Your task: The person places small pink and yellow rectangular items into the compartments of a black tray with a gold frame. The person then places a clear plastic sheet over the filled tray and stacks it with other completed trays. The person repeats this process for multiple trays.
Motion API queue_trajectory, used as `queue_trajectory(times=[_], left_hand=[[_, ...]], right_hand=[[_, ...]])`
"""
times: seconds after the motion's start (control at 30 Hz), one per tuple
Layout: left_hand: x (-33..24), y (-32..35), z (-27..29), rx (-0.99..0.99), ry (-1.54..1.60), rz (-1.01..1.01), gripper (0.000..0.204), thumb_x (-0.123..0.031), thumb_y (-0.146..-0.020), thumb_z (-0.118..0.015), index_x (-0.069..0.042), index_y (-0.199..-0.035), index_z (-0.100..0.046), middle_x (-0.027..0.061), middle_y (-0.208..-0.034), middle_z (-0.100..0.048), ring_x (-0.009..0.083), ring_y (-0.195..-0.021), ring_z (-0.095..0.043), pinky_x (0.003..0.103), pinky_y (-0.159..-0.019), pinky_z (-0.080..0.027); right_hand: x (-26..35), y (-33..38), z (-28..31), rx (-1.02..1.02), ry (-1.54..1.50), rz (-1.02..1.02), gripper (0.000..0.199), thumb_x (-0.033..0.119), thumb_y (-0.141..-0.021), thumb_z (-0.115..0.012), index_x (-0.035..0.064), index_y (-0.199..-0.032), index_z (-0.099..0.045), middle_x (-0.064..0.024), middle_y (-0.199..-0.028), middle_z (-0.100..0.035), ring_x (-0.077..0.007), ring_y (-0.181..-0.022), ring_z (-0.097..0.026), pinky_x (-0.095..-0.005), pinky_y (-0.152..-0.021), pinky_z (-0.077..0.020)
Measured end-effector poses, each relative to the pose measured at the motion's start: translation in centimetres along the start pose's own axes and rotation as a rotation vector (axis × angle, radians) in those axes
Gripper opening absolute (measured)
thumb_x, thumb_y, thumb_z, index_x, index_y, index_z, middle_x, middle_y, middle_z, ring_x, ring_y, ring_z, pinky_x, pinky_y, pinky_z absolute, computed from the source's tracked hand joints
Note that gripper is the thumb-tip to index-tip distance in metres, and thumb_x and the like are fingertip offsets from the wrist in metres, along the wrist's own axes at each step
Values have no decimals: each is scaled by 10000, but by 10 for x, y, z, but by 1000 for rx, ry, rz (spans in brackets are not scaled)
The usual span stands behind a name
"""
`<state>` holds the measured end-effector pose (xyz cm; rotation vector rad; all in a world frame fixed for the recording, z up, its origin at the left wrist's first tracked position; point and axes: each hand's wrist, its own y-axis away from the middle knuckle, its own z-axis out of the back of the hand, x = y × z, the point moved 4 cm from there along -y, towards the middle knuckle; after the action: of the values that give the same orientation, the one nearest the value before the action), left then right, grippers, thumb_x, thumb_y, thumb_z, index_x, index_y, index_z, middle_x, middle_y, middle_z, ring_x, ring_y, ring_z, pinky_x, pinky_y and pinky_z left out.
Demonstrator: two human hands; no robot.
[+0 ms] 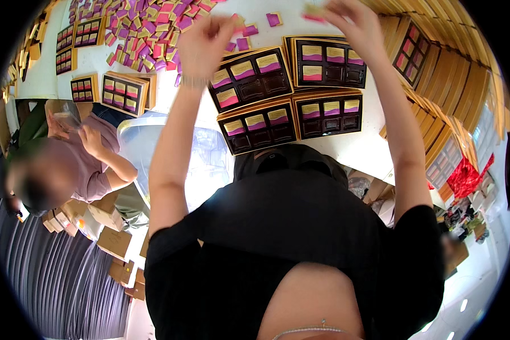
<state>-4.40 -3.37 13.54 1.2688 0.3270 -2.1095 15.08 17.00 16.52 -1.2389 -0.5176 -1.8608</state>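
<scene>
Both my hands reach over the far side of a white table [374, 139]. My left hand [204, 45] has its fingers pinched, with a pink edge of a small wrapped square at the tips. My right hand [352, 21], smeared a little by motion, pinches a gold and pink wrapped square [314, 13]. Below them stand dark, gold-edged compartment boxes in stacks. The upper left box [252, 89] and upper right box [334, 72] each hold a purple-and-gold row plus one pink-and-gold square. In the lower left box [258, 140] and lower right box [330, 133], only the far rows are filled.
A heap of purple, pink and gold wrapped squares [147, 34] spreads at the far left. Filled boxes [122, 93] stand near it. Tall stacks of gold-edged boxes [453, 79] line the right. Another person [90, 153] sits at left beside a clear plastic tub [139, 133].
</scene>
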Motion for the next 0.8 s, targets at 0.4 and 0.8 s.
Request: queue_trajectory(times=[0.4,0.8], left_hand=[[-5,129,-27,-320,-429,-420,146,-122,-729,-762,-120,-865,-710,34,-994,-660,234,-926,-554,386,-829,-437],[6,164,-46,252,-907,-331,808,-610,-876,-440,-73,-1472,-342,85,-1557,-285,247,-1434,-269,700,-1077,-103]], right_hand=[[-11,138,-6,-141,594,73,135,54,-811,-674,39,-945,-676,-101,-1015,-639,-284,-951,-608,-364,-803,-501],[-9,170,-27,315,1011,78,733,445,-865,-595,78,-1452,-358,-49,-1539,-316,-216,-1432,-271,-567,-1140,-167]])
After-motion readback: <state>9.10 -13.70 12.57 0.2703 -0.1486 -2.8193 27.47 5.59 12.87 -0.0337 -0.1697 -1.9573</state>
